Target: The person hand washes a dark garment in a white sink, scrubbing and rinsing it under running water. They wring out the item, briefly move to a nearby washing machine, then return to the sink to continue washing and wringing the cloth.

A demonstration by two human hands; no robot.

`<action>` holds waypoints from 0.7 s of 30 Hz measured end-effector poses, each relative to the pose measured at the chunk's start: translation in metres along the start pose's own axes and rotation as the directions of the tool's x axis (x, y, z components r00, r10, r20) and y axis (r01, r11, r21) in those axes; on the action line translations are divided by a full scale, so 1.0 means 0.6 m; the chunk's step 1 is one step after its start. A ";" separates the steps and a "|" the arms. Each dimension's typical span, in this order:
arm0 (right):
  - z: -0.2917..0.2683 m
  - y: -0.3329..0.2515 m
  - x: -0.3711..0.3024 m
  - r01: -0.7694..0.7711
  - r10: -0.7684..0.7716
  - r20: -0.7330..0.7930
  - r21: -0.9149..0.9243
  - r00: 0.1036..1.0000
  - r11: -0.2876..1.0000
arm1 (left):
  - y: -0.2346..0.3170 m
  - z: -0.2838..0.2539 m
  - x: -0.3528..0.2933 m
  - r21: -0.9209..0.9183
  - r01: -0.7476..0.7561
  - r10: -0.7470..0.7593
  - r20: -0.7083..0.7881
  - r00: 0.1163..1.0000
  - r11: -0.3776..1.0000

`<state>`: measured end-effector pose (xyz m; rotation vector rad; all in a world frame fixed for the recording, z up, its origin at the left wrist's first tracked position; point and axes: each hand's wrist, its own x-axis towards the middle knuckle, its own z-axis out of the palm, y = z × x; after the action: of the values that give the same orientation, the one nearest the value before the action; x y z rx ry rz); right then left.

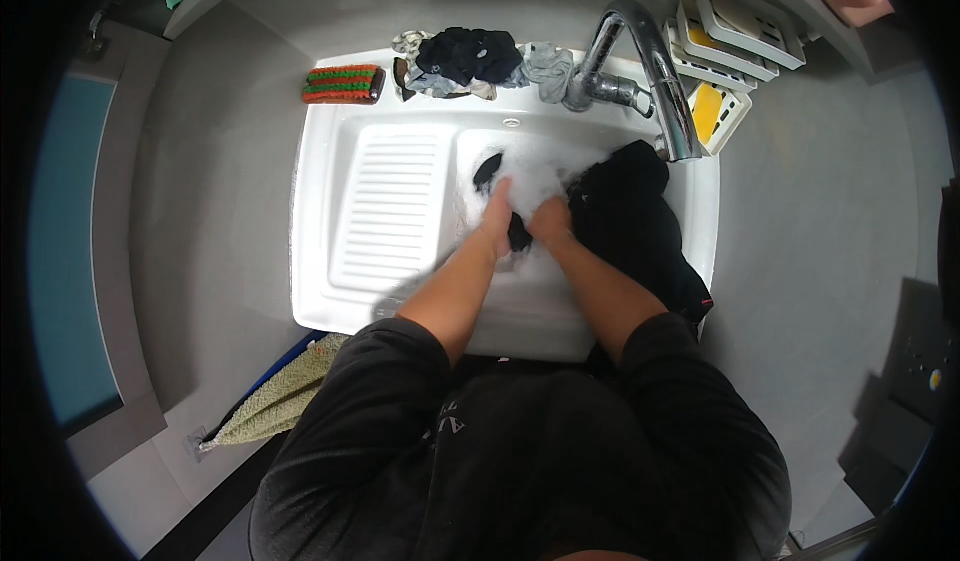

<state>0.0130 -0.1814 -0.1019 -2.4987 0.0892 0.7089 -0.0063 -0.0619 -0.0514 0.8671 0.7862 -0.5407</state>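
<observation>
Both my hands are down in white suds (pixel 540 176) in the basin of a white laundry sink (pixel 305 221). My left hand (pixel 497 216) has dark cloth against its palm side, and foam hides part of its fingers. Close by on the right, my right hand (pixel 550 221) is curled closed at the cloth. A black garment (pixel 630 231) spreads from the suds over the basin's right side and front right rim. Its wet dark parts show between my hands and beyond my left hand; foam covers what joins them.
A ribbed washboard (pixel 390 201) fills the sink's left side. On the back ledge are a red-green brush (pixel 342 84), crumpled dark and grey cloths (pixel 470 56), and a chrome faucet (pixel 625 31) arching over the right. White racks (pixel 740 36) hang behind it. A yellowish towel (pixel 285 391) hangs at front left.
</observation>
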 end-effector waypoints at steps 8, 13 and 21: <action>-0.061 -0.139 -0.118 0.342 -0.267 -0.300 0.235 0.916 0.910 | -0.016 -0.070 0.053 -0.515 0.080 0.226 0.505 0.833 0.854; -0.082 0.022 0.028 0.166 -0.281 -0.264 -0.387 0.922 0.907 | 0.046 0.034 -0.081 0.457 -0.149 0.224 -0.113 0.968 0.877; -0.044 0.043 0.000 0.238 -0.408 -0.232 -0.527 0.883 0.816 | -0.010 -0.005 -0.022 0.936 -0.048 0.440 0.208 0.874 -0.348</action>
<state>0.0203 -0.2171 -0.0953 -2.9847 -0.4498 0.1555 -0.0197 -0.0613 -0.0452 2.8065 0.0445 -0.5951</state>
